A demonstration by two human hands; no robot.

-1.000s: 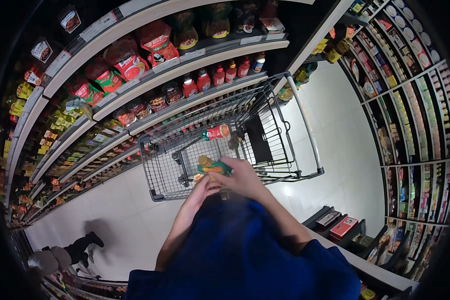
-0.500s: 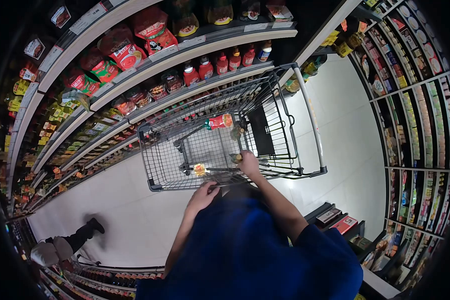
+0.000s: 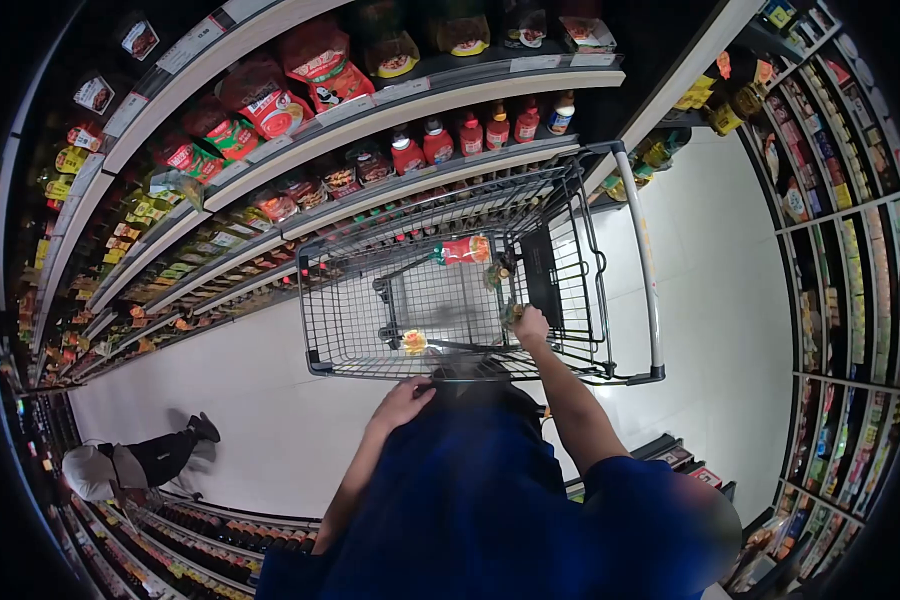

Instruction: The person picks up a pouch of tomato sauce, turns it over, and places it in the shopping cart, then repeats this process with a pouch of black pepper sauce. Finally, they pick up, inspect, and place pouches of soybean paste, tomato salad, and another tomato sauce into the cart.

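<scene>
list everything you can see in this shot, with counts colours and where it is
shopping cart: one, dark wire, mid-aisle by the shelves
red packet: one, red, in the cart's far part
yellow-topped item: one, yellow, on the cart floor near the front rim
red sauce bottles: several, red, on a shelf behind the cart
red pouches: several, red, on an upper shelf
other person: one, dark trousers, lower left in the aisle
right hand: reaching into the cart, on a small item I cannot identify
left hand: at the cart's front rim
</scene>
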